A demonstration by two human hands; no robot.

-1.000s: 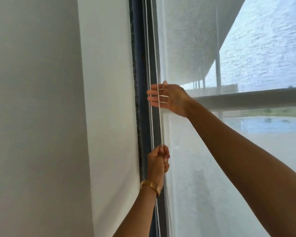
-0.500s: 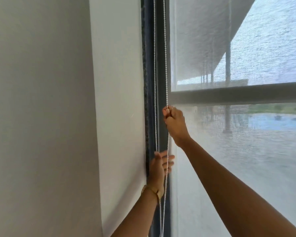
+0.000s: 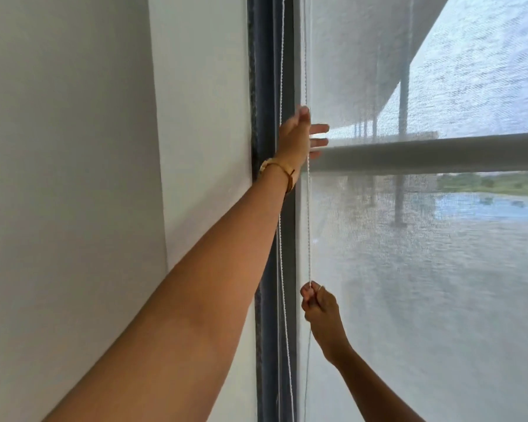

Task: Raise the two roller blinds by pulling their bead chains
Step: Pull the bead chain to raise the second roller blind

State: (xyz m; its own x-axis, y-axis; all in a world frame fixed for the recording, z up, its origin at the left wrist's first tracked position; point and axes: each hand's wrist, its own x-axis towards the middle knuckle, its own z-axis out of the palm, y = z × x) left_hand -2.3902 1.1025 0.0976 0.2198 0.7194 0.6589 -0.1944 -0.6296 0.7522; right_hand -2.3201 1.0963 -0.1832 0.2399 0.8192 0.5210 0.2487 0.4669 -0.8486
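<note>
A white bead chain hangs in two strands beside the dark window frame (image 3: 265,269): a right strand (image 3: 308,223) and a left strand (image 3: 280,86). My right hand (image 3: 320,312) is low and shut on the right strand, holding it taut. My left hand (image 3: 299,135), with a gold bracelet on its wrist, is raised high at the same strand. Its fingers are spread and its thumb tip touches the chain. A sheer mesh roller blind (image 3: 409,300) covers the window. A grey bottom bar (image 3: 424,156) of a blind crosses it at the height of my left hand.
A white panel (image 3: 201,117) and a plain grey wall (image 3: 67,178) stand to the left of the frame. Through the mesh I see a building's overhang with columns and water outside.
My right hand has come down from mid height to low with the chain in its grip. My left hand let go low down and rose to a high point on the chain.
</note>
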